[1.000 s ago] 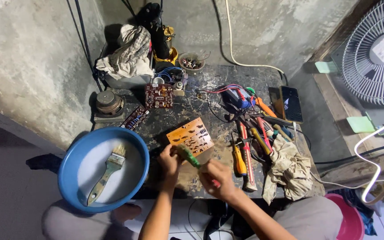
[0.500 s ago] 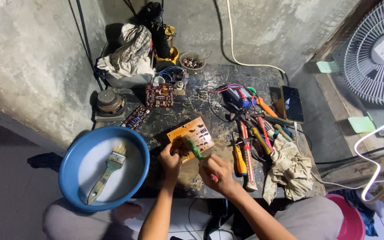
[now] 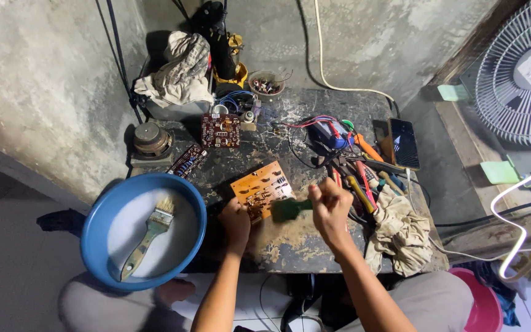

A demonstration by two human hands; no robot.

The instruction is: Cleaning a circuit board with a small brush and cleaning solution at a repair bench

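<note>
My left hand (image 3: 236, 222) pinches the near corner of the orange circuit board (image 3: 260, 189), which lies flat on the stained tabletop (image 3: 290, 246) close to its near edge, tilted so its far end points toward the middle of the bench. My right hand (image 3: 330, 206) is clenched around the handle of a green brush (image 3: 287, 209), whose head sits blurred just off the board's right corner, touching or nearly touching it; I cannot tell which. Just beside my right hand, toward the right edge, lies a heap of pliers and screwdrivers (image 3: 364, 184) with red, orange and yellow grips, and a crumpled rag (image 3: 397, 230) hangs over the near right corner. A dark phone (image 3: 404, 142) rests at the right edge. Farther back, a smaller brown circuit board (image 3: 220, 130) sits near the far left corner, with a round bowl of small parts (image 3: 265, 85) behind it. Off the left edge, a blue basin (image 3: 102, 221) holds a paintbrush (image 3: 149, 233) lying in pale liquid
</note>
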